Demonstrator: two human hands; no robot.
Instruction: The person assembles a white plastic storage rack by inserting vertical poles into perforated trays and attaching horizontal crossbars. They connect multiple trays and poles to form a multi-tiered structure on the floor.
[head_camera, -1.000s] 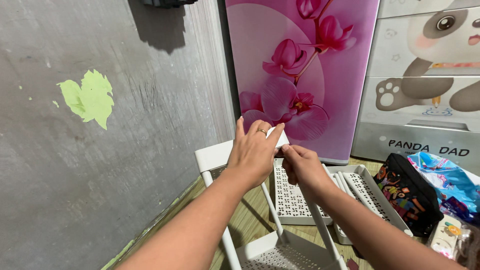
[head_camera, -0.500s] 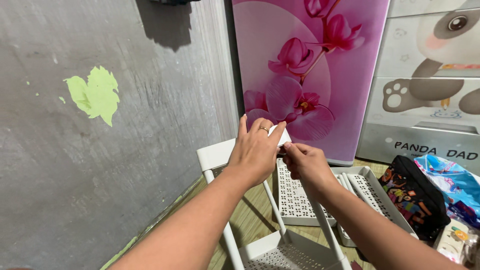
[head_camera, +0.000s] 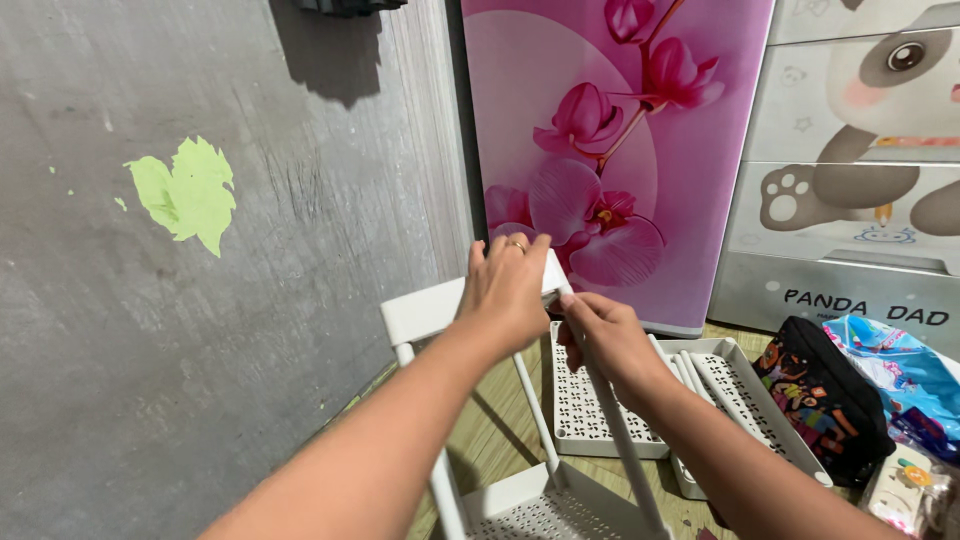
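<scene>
A white plastic shelf rack stands in front of me, its top tray (head_camera: 420, 312) raised on thin white posts (head_camera: 528, 400) above a lower perforated tray (head_camera: 520, 505). My left hand (head_camera: 507, 290), a ring on one finger, lies palm down over the top tray's far right corner and grips it. My right hand (head_camera: 597, 335) is just to the right and below, fingers pinched on the top end of a white post at that same corner. The corner joint itself is hidden under my fingers.
Loose white perforated trays (head_camera: 590, 400) lie on the wooden floor behind the rack. A grey wall (head_camera: 200, 300) is at left, a pink flowered cabinet (head_camera: 610, 150) and a panda-printed drawer unit (head_camera: 860, 180) behind. A dark patterned pouch (head_camera: 820, 395) and blue bag (head_camera: 900, 375) lie at right.
My left hand has slid forward and flattened over the tray's corner, covering it more. The right hand has stayed pinched at the post top. The view shifted slightly.
</scene>
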